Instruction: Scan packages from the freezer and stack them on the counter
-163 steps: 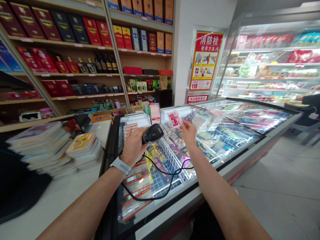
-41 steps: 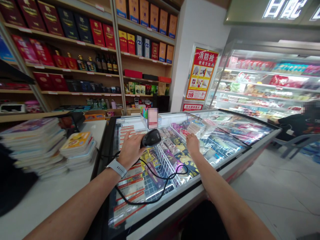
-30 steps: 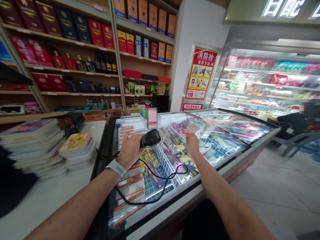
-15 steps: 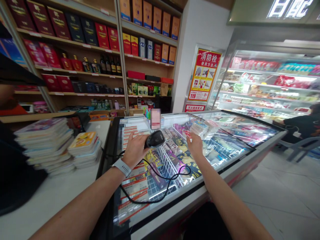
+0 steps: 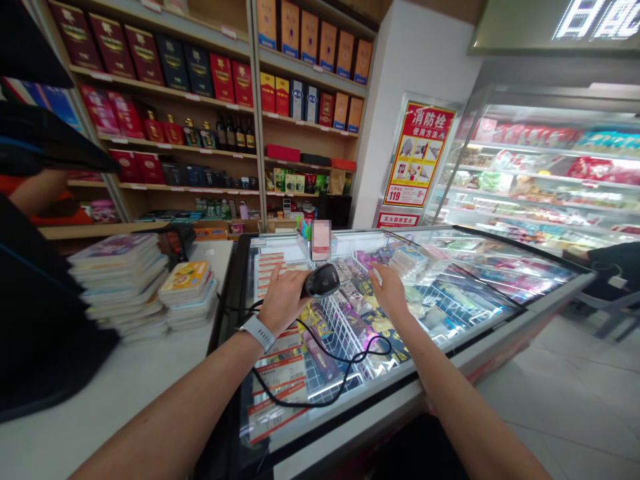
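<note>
My left hand (image 5: 285, 299), with a pale watch strap on the wrist, is closed round the handle of a black barcode scanner (image 5: 323, 281). The scanner's head points right, above the glass lid of a chest freezer (image 5: 290, 417). Its black cable (image 5: 345, 360) loops loosely over the glass. My right hand (image 5: 391, 292) hovers over the same glass to the right, thumb and forefinger close together. What they hold, if anything, I cannot make out. Beyond the scanner stands a pink upright item (image 5: 321, 241), partly blurred. Wrapped packs (image 5: 367, 303) lie in wire baskets under the lid.
Two stacks of flat boxes or cards, one tall (image 5: 117, 283) and one shorter (image 5: 186, 293), stand on the white counter (image 5: 165, 393) at left. Price labels (image 5: 277, 413) line the freezer's left side. Shelves of boxed bottles (image 5: 185, 120) rise behind. A person's dark sleeve (image 5: 615, 257) shows at right.
The view has shifted, so everything sits slightly further right. The small red-and-white piece at my right fingertips no longer shows. My left hand still grips the barcode scanner.
</note>
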